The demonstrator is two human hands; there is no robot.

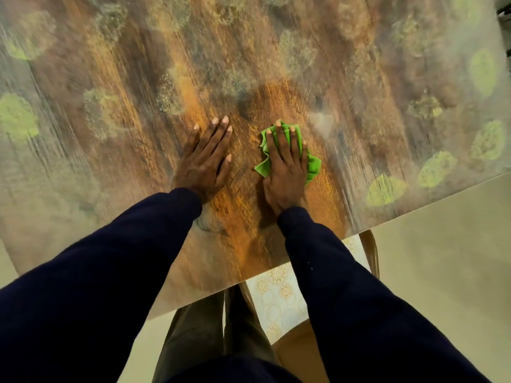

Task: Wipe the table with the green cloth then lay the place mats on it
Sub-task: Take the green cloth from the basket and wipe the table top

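Observation:
The table [116, 150] fills most of the view, its top a wood grain print with green leaf patches, blurred by motion. My right hand [284, 167] lies flat on a crumpled green cloth [313, 165] and presses it onto the table near the front edge. The cloth pokes out beyond the fingertips and at both sides of the palm. My left hand [207, 158] rests flat on the bare table just left of the cloth, fingers spread, holding nothing. White place mats with a gold flower print [279, 297] lie on a chair below the table edge.
The wooden chair [370, 252] stands tucked under the table's front edge, beside my legs. Pale floor [442, 258] shows to the right and lower left. A dark object [504, 12] is at the top right corner, past the table.

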